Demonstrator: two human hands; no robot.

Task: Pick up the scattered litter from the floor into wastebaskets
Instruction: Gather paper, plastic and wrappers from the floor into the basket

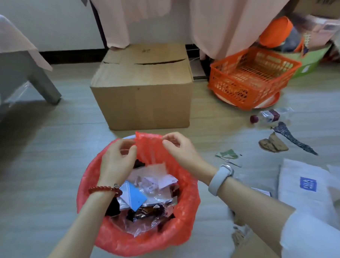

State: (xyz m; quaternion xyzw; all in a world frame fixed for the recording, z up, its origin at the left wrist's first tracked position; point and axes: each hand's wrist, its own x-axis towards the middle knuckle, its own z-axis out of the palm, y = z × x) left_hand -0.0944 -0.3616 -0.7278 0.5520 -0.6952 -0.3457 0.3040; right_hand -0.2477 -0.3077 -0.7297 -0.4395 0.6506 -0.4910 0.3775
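At lower centre of the frame, the wastebasket (121, 241) wears a red bag liner (184, 190) and holds paper scraps and wrappers (143, 196). The left hand (116, 161) and right hand (179, 148) each pinch the liner's raised far edge. At right, a plastic bottle (269, 116), a brown scrap (273, 145) and a green scrap (227, 153) lie on the floor (47, 162). A white bag (307, 185) shows a blue label, its writing unreadable. A cardboard box (145, 88) sits at centre.
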